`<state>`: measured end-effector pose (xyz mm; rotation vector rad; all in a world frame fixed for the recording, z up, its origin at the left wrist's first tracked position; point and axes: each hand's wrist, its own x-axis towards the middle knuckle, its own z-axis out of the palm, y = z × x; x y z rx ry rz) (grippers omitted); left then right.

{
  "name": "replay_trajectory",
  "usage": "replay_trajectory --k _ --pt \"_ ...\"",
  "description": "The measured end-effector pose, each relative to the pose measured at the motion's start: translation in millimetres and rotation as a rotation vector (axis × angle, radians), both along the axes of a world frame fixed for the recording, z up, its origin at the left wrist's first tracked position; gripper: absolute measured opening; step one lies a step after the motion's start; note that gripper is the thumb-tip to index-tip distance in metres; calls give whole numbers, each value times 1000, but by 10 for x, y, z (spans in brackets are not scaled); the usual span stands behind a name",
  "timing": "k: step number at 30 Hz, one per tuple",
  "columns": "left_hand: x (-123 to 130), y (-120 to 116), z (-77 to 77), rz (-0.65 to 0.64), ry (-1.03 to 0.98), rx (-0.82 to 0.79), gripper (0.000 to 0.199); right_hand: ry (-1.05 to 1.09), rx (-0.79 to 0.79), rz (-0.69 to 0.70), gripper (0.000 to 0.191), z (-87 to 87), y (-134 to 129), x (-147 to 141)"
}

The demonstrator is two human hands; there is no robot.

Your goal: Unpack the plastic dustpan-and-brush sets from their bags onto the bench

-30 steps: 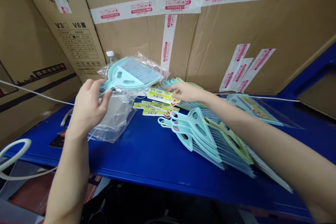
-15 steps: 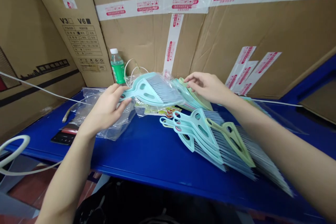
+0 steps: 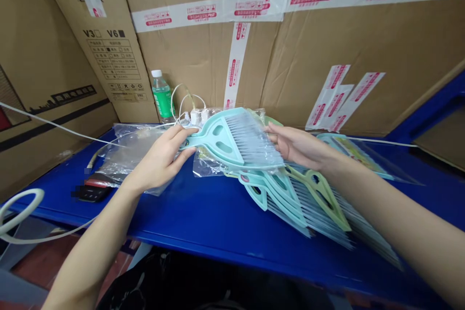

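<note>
My left hand (image 3: pixel 165 155) grips the handle end of a light blue dustpan-and-brush set (image 3: pixel 221 138), its thumb below and fingers above. The set is raised over the blue table, its grey bristles pointing right. At the bristle end, my right hand (image 3: pixel 294 145) is closed around the edge of the set, the fingertips partly hidden behind it. Below and to the right lies an overlapping pile of light blue brushes (image 3: pixel 269 193) with grey bristles. A green brush (image 3: pixel 323 196) rests on top of that pile.
Clear plastic bags (image 3: pixel 134 147) lie at left beside a black device (image 3: pixel 95 190). A green-labelled bottle (image 3: pixel 162 97) and white plugs (image 3: pixel 199 116) stand by the cardboard wall (image 3: pixel 196 53). A bagged dustpan (image 3: pixel 363 155) lies at right on the blue table (image 3: pixel 181 218).
The light blue set has moved right and slightly toward me with my left hand. My right hand has come down from the green and blue dustpans behind to the set's bristle end.
</note>
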<state>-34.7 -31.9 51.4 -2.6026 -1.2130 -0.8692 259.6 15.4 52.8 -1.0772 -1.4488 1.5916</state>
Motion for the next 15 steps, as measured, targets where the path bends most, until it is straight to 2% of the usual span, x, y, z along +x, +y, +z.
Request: replay_trajectory --k 2,4,6,8,11,13,15 --pt "-1 0 -2 9 -11 -7 36 3 22 34 14 19 -37 14" --pt "7 1 -4 27 -22 25 38 -20 73 62 24 33 -87 5" --pt "30 -4 -15 52 -15 128 45 -37 122 56 39 37 -141 -19" --pt "69 -20 -42 56 28 265 50 -41 173 27 46 31 -186 -36" --pt "142 -55 -112 45 139 381 38 -53 241 4 47 13 -225 -28" --pt "171 -75 -146 41 198 388 29 -64 258 5 48 3 -239 -2" --pt "155 -89 -139 34 227 391 29 -69 253 -4 48 1 -254 35"
